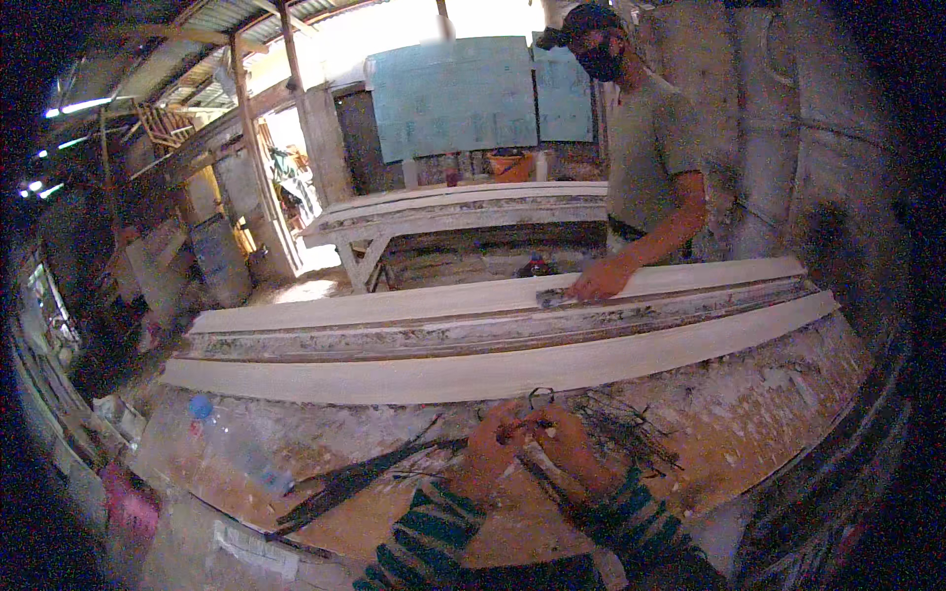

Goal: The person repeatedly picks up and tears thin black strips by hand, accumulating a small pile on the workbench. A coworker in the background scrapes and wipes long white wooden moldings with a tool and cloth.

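Head view, left hand [490,448] and right hand [564,439] fingers pinched together on thin wire [537,397]

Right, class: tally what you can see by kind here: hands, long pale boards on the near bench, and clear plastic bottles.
Hands: 3, the left hand, right hand and a co-worker's hand
Long pale boards: 2
Clear plastic bottles with blue cap: 1
Total: 6

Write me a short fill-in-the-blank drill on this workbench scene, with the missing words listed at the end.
1. The left hand and right hand meet over a thin dark ____ loop.
2. Both forearms wear ____ sleeves.
3. A clear plastic bottle lying on the bench has a ____ cap.
4. Across the long white moulding, another person's hand presses a ____ on the far strip.

Missing words: wire; striped; blue; tool
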The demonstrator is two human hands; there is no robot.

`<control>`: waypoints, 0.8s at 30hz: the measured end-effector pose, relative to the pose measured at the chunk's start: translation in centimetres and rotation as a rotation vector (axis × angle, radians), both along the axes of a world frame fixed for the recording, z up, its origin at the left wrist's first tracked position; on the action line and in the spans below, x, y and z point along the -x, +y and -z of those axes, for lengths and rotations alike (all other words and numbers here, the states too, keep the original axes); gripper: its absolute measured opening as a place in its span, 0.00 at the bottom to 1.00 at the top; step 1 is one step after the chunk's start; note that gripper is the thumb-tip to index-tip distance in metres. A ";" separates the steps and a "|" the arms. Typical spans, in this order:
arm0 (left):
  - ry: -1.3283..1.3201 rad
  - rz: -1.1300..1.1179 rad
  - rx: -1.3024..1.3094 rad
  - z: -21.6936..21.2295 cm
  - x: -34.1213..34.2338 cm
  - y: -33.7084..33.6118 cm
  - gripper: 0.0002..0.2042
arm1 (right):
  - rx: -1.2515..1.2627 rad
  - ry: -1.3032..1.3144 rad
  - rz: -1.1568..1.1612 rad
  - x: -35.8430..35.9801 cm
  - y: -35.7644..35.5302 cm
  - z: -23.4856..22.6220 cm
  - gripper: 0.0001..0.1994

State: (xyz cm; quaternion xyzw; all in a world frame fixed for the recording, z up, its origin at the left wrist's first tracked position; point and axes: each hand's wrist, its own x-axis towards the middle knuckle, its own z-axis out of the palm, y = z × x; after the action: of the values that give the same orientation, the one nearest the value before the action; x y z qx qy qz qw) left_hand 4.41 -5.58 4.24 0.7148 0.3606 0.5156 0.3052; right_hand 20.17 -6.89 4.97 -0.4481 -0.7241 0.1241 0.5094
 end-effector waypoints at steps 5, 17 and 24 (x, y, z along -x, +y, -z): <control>-0.077 -0.001 0.103 0.6 -0.1 0.2 0.19 | 0.177 -0.075 -0.001 0.2 0.1 0.7 0.08; -0.163 0.038 0.176 3.9 -0.7 2.3 0.10 | 0.611 0.382 -0.394 -1.0 0.0 0.2 0.13; -0.237 0.125 0.249 4.1 -0.5 2.8 0.08 | 0.631 0.615 -0.494 -0.4 -0.7 -0.9 0.10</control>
State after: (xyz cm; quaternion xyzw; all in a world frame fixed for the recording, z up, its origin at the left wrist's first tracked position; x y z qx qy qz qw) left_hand 4.94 -2.75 0.17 0.6266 0.3381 0.5278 0.4632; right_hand 20.56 -7.63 5.83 -0.3381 -0.5523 0.5800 0.4942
